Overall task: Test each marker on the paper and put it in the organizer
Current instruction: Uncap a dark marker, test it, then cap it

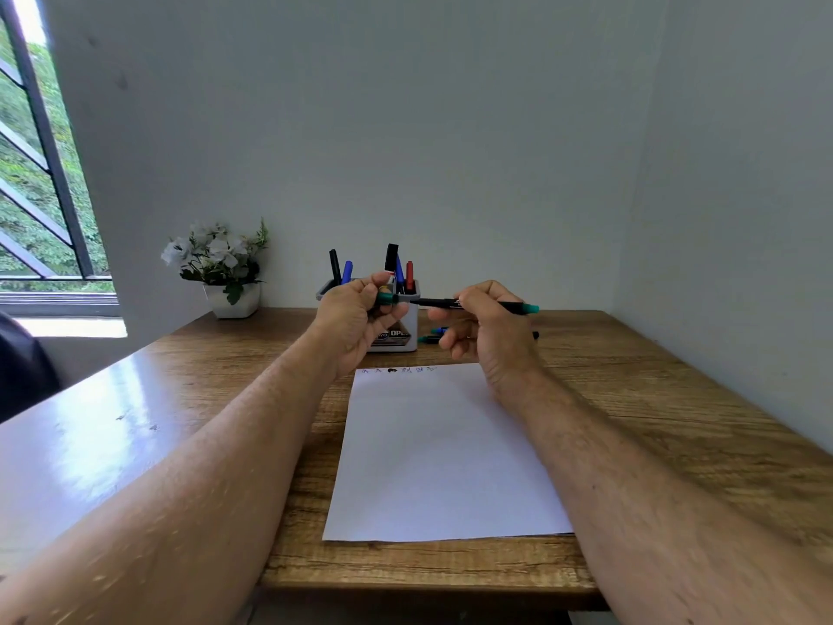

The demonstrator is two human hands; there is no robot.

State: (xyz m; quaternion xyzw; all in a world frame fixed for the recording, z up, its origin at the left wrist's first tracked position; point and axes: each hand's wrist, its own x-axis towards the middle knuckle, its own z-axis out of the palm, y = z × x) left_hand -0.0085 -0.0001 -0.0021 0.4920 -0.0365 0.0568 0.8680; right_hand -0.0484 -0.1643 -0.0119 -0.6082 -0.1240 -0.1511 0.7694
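Note:
My right hand [484, 329] grips a black-bodied green marker [518, 306], held level above the desk with its bare tip pointing left. My left hand [356, 313] pinches the marker's green cap [387, 299], just apart from the tip. Behind both hands stands the grey organizer [412, 336] with several black, blue and red markers [396, 266] upright in it. A white sheet of paper [441, 453] lies on the desk in front of me, with small test scribbles [399, 369] along its far edge. Two loose markers [432, 335] lie on the desk to the right of the organizer, partly hidden by my right hand.
A white pot of white flowers [225, 268] stands at the back left of the wooden desk [676, 399]. Walls close the back and right sides. A window [40, 173] is on the left.

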